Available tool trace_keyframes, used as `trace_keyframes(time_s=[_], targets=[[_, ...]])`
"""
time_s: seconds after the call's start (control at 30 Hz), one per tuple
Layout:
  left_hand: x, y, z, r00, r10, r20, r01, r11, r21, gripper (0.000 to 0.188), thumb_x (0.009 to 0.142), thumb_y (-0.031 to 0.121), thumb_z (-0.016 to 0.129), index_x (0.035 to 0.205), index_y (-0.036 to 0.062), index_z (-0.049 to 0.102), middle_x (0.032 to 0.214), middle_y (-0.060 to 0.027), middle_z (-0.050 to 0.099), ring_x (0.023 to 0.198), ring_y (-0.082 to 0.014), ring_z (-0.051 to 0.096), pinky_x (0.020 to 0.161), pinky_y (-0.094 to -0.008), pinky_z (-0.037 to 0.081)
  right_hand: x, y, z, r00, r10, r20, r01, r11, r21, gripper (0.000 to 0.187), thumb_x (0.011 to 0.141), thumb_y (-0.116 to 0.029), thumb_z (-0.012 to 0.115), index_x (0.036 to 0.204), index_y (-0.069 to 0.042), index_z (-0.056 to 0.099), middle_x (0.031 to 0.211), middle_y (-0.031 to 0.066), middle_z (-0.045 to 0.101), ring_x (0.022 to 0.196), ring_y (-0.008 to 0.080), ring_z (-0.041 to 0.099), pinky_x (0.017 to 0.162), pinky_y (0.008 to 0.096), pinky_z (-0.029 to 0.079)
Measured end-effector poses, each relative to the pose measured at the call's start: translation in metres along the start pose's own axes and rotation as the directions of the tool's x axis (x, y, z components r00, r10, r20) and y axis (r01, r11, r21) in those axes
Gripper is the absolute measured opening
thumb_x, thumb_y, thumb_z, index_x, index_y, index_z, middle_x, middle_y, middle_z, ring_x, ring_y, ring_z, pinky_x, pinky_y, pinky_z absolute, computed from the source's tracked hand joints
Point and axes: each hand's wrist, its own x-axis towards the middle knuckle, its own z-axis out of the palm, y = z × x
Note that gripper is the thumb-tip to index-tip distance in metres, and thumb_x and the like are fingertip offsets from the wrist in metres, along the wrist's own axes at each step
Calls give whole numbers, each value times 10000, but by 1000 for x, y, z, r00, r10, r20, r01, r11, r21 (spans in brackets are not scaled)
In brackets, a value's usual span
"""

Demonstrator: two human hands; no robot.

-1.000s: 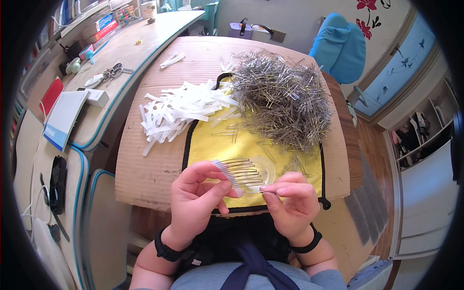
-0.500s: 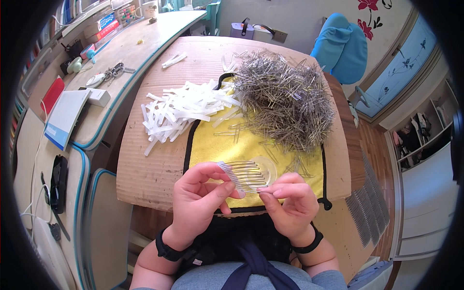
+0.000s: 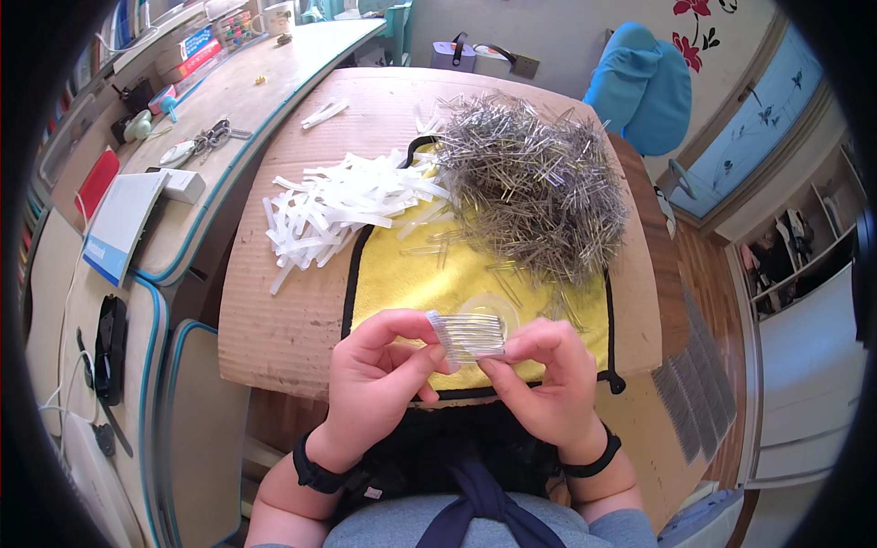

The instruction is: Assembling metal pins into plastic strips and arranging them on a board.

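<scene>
The long desk with blue edging runs along my left, and the cardboard sheet spreads in front of me. On my far right, one open shelf unit holds dark things I cannot make out. One yellow cloth with a black border lies on the cardboard, its near edge just beyond my lap. Two heaps sit at the far side: the wire heap, grey, partly over the cloth, and the white strips, mostly on bare cardboard to its left; both are too tangled to count. Open room remains on the cardboard left of the cloth, and on the cloth between the heaps and my fingers. Of my two hands, the left hand pinches the white spine of a comb-like piece between thumb and fingers, while the right hand pinches its wire ends at the lower right corner. One round clear dish lies behind; I cannot tell what it holds. The one comb-like piece is above the cloth, its close-set wires too fine to count.
</scene>
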Motion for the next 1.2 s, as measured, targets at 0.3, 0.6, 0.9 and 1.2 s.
trace_keyframes(time_s=[0.3,0.6,0.9,1.2], targets=[[0,-1,0,999,-3,-44,-1,997,-75,223,781,-46,533,992,8,481,844,-74,554,691,-175,618,474,-195,483,2,3,-79,970,160,-183,-232,831,-505,102,668,-23,653,764,-14,618,769,95,602,675,209,567,613,285,447],[1,-3,-3,998,41,-45,-45,996,-83,223,782,-41,535,990,12,474,838,-70,553,681,-179,615,457,-196,479,-2,13,-78,997,38,61,19,677,-736,144,651,-5,619,792,-36,612,735,82,557,713,254,529,634,334,437],[-1,0,-2,998,30,-61,-37,992,-122,251,782,-34,544,1019,9,473,860,-80,557,679,-191,620,431,-189,474,6,-1,-43,990,-137,-19,112,873,-474,145,695,28,603,826,-32,600,727,84,569,659,235,537,591,311,441],[-2,-2,-4,997,41,-72,-52,987,-154,254,783,-42,542,1023,5,472,872,-94,560,685,-198,623,431,-198,482,18,18,-13,945,-326,5,290,834,-470,210,619,50,648,803,-42,606,713,46,584,641,200,515,590,291,398]])
